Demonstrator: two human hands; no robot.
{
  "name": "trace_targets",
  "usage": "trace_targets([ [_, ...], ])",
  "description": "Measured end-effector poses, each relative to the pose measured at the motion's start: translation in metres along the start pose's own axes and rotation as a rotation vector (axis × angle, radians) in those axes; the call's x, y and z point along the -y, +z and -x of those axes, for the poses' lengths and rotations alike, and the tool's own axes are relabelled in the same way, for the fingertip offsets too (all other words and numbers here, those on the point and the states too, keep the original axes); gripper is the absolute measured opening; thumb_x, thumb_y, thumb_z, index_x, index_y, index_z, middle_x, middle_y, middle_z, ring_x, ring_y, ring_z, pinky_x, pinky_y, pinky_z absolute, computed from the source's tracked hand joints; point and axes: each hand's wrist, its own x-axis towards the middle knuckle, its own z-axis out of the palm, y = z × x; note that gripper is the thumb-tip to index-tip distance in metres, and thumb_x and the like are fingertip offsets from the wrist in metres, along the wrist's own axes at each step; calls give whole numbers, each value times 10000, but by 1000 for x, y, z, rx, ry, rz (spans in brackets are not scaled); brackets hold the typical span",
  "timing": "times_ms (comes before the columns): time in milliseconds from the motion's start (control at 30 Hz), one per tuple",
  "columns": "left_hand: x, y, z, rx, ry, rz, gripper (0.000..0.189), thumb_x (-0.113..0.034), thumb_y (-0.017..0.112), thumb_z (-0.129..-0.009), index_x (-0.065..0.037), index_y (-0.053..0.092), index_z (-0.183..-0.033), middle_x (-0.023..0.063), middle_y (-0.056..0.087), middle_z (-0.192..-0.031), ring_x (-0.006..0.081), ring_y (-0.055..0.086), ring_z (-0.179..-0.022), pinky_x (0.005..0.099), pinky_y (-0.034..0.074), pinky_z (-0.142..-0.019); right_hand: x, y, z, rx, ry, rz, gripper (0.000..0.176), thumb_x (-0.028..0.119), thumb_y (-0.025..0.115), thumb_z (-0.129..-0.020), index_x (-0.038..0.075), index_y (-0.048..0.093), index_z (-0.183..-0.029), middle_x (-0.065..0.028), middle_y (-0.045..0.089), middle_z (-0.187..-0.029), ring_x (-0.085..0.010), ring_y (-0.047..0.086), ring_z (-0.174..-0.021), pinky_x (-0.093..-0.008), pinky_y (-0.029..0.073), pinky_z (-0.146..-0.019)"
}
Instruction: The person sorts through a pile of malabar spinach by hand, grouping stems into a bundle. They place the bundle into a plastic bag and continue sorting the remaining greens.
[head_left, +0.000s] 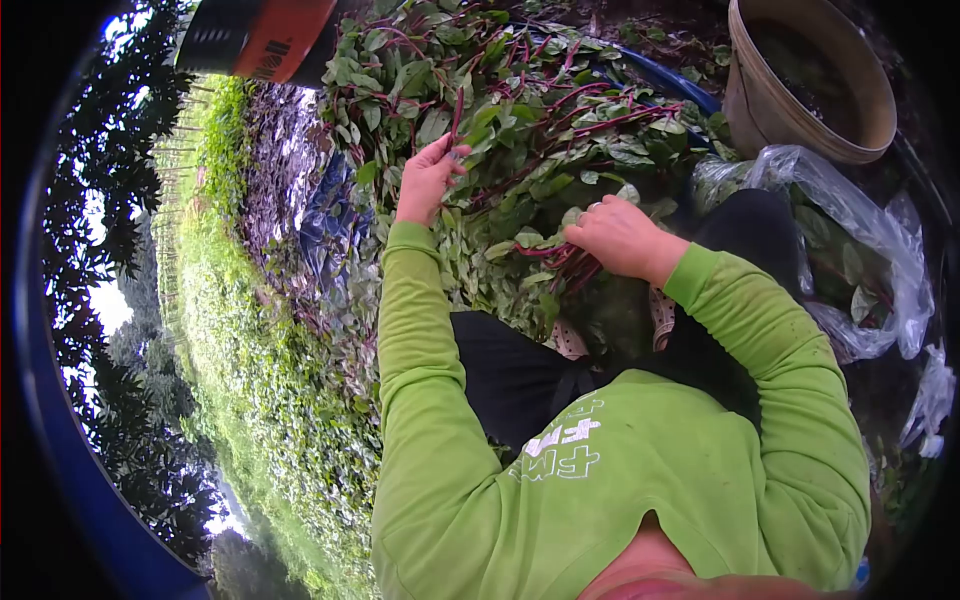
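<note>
My left hand [430, 180] pinches a single stem [458, 115] with a dark red stalk, held upright over the heap of leaves. My right hand [620, 235] is closed around a small bunch of red-stemmed greens [562, 258], whose stalks and leaves stick out below and to the left of the fingers. Beneath and beyond both hands lies a large pile of leafy greens [480, 60] with purple-red stems. The fingertips of my right hand are partly hidden by leaves.
A worn bucket [740, 100] stands at the upper right. Clear plastic bags [905, 270] with leaves lie on the right. At the upper left is a black and orange drum [275, 40]. Blue sheeting [335, 210] and green plants border the left side. My legs [510, 375] are bent close to the pile.
</note>
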Motion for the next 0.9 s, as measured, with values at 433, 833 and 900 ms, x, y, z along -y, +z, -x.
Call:
trace_targets([
  [433,38,108,75,397,-349,77,288,-99,624,-977,-8,693,-1241,18,720,-991,87,644,-856,261,520,-772,1,-6,-8,-485,-83,99,52,147,614,-821,118,638,-857,-77,594,-1082,-248,565,-1133,-396,451,-927],
  [833,110,62,-31,-114,144,-1021,207,-166,748,-822,-69,776,-1002,188,744,-1018,367,698,-979,465,555,-875,-6,11,-10,-104,-11,-12,159,130,625,-829,105,580,-979,-63,631,-856,-262,666,-878,-395,475,-799],
  [900,104,59,-31,-121,141,-981,216,-169,742,-836,-68,761,-1026,163,751,-1003,353,707,-960,453,555,-869,-6,10,-9,-83,-10,-5,133,133,628,-828,105,598,-954,-56,637,-861,-255,665,-889,-388,473,-812],
])
